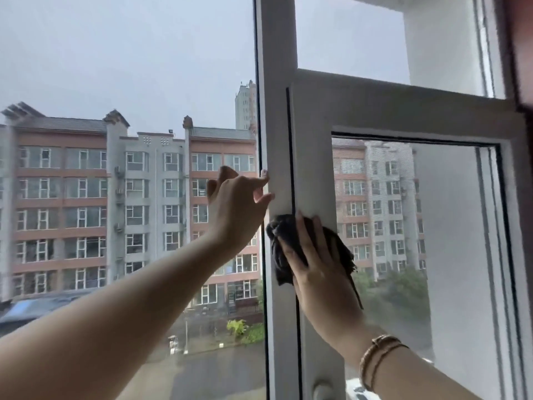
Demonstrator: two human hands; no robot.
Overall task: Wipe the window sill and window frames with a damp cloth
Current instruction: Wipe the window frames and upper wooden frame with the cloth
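A white window frame [300,157] runs upright through the middle of the head view, with a crossbar [403,111] going right from it. My right hand [314,264] lies flat against the upright and presses a dark grey cloth [281,241] onto it. My left hand [236,206] rests just left of the cloth and higher, its fingers spread and its fingertips touching the left edge of the upright. It holds nothing. The window sill is out of view.
A large fixed pane [129,140] fills the left side. To the right is a sash with a mesh screen [418,241]. A white handle base [321,389] sits low on the upright. A dark reddish edge [519,47] stands at the top right.
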